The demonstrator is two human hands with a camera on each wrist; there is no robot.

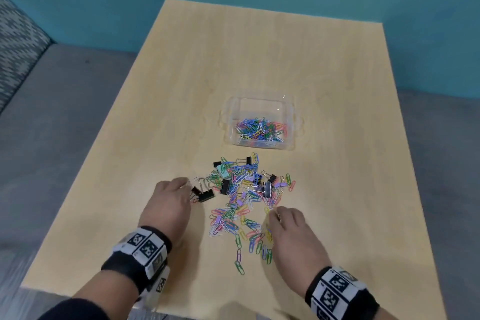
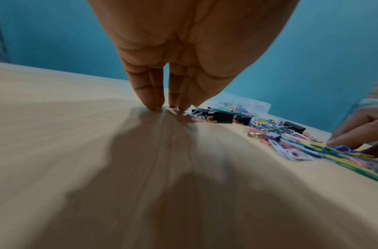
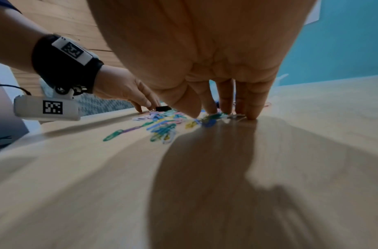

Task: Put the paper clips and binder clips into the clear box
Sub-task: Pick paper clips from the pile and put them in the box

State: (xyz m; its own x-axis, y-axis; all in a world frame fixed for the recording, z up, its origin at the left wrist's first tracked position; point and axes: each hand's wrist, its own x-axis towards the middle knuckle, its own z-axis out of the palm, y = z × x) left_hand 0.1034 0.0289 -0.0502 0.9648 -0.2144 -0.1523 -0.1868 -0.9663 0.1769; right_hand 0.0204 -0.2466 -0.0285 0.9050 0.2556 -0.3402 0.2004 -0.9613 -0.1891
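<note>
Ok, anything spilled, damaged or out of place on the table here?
Nothing damaged. Paper clips and binder clips lie in a loose pile on the table in front of the clear box, which holds only paper clips so far.

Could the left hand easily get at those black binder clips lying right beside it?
Probably yes. The left hand rests fingertips-down on the table, at the left edge of the pile, and the nearest black binder clips lie just off its fingers with nothing covering them.

Even overhead light; hands cast soft shadows on the table [image 1: 259, 60] (wrist views blurred, edges warped).
</note>
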